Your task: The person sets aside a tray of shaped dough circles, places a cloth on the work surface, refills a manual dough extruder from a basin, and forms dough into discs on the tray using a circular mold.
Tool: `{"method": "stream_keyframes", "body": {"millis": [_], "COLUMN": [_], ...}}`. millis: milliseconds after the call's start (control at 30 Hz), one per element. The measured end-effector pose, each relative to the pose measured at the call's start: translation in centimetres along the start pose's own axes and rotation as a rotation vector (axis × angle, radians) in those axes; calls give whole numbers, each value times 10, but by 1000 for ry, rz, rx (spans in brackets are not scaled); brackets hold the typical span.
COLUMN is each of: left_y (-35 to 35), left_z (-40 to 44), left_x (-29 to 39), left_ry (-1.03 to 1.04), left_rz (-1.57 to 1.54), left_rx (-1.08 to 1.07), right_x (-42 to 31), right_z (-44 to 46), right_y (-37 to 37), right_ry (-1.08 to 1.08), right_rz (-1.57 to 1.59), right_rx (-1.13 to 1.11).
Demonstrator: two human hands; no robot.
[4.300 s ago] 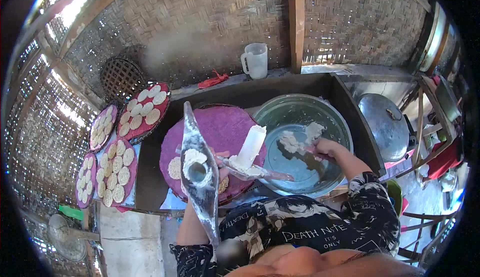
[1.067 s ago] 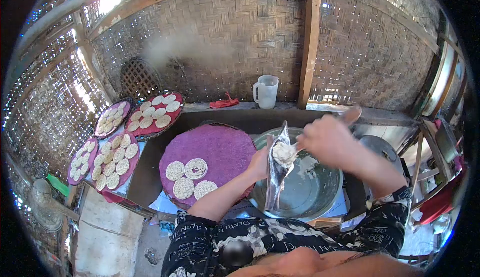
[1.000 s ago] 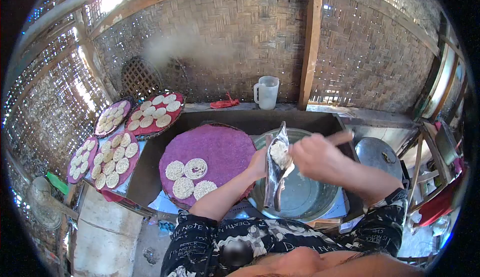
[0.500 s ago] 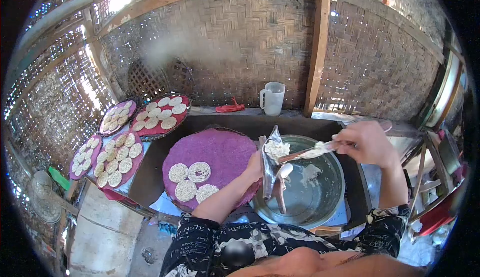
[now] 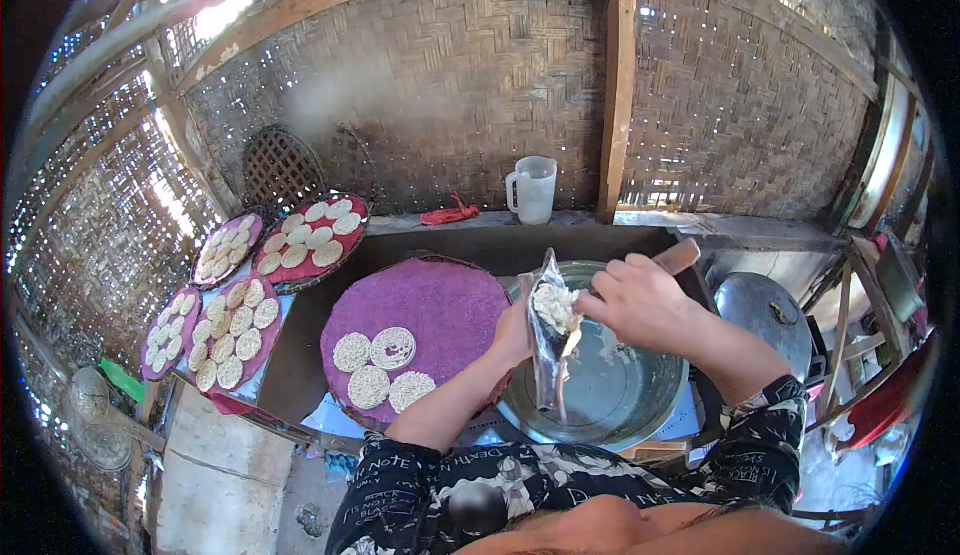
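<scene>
My left hand (image 5: 512, 337) is closed round the side of a shiny, trough-like holder (image 5: 547, 370) above the basin. A lump of white, grainy, sticky rice-like food (image 5: 553, 305) lies in it. My right hand (image 5: 640, 300) grips a wooden spatula (image 5: 678, 256), whose broad end sticks out up and right. Its fingertips are at the edge of the lump. Below is a wide metal basin (image 5: 672, 400) with white bits inside. Left of it, a round tray with purple cloth (image 5: 420, 295) bears several white grainy discs (image 5: 369, 388) and a white ring (image 5: 393, 348) partly filled with grains.
More cloth-covered trays (image 5: 313, 240) of discs stand at the left. A plastic jug (image 5: 535, 191) and a red bag (image 5: 448, 213) sit on the ledge by the woven wall (image 5: 450, 95). A round metal lid (image 5: 762, 323) lies at the right.
My right hand has moved left to the lump, and the spatula's coated part no longer shows. The holder stays over the basin. The view has shifted a little, showing the metal lid.
</scene>
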State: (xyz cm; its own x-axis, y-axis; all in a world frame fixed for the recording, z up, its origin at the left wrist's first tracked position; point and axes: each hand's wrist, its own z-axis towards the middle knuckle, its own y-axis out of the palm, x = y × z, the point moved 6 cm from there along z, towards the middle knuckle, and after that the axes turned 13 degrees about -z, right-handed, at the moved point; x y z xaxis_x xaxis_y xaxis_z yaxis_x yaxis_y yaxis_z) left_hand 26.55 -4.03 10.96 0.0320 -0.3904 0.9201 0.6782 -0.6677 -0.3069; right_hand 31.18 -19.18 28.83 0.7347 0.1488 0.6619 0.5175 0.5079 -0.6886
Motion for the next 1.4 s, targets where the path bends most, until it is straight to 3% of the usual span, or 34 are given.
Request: {"method": "stream_keyframes", "body": {"millis": [33,67,100,167,200,233,300,333,400,500,533,600,667,733,800,867,967,1000,1100,1167,1233,1300,1333,1367,1400], "left_y": [-4,-7,-10,-16,-22,-20,-7,-3,-8,-14,-16,-14,-11,-14,-7,-4,-10,-9,-15,-19,-26,-35,-35,-27,-23], "left_z": [0,2,4,10,6,6,9,12,20,25,20,4,11,7,7,6,-5,-5,-3,2,10,15,14,19,15], "left_x": [-1,-6,-12,-33,-21,-25,-25,-21,-30,-44,-41,-21,-57,-39,-41,-36,-5,-10,-15,-32,-46,-53,-44,-46,-23], "left_ry": [-16,-35,-57,-203,-90,-181,-379,-347,-200,-114,-133,-298,-129,125,20,-15,39,25,53,9,15,63,-20,50,135], "left_rz": [34,-154,-343,-981,-796,-1008,-1424,-1531,-1228,-1166,-1121,-1381,-751,12,-312,-342,52,-80,-84,-360,-437,-318,-339,-406,-309], "left_rx": [-7,-23,-35,-63,-95,-105,-132,-314,-191,-136,-117,12,43,60,-9,-24,42,60,56,35,59,123,176,235,244], "right_x": [-2,12,31,67,77,79,74,72,67,67,67,70,68,59,46,30,5,-2,-5,11,38,62,64,57,39], "right_z": [-2,-6,-12,-30,-35,-37,-37,-36,-40,-40,-40,-34,-25,-13,-3,6,15,16,8,-2,-22,-42,-49,-53,-45], "right_y": [-3,-11,-19,-44,-41,-37,-16,-3,13,10,7,0,-6,-11,-11,-6,3,8,9,-8,-25,-30,-11,18,40], "right_ry": [-27,17,98,329,377,432,408,395,362,340,332,305,261,195,130,70,-20,-36,-22,88,237,455,639,953,970], "right_rz": [-16,71,88,143,112,79,114,127,216,312,352,320,276,221,169,117,127,99,121,130,142,188,325,622,879], "right_rx": [61,123,3,238,226,211,228,238,211,155,142,154,137,98,55,-30,-99,-129,28,149,201,383,366,300,384]}}
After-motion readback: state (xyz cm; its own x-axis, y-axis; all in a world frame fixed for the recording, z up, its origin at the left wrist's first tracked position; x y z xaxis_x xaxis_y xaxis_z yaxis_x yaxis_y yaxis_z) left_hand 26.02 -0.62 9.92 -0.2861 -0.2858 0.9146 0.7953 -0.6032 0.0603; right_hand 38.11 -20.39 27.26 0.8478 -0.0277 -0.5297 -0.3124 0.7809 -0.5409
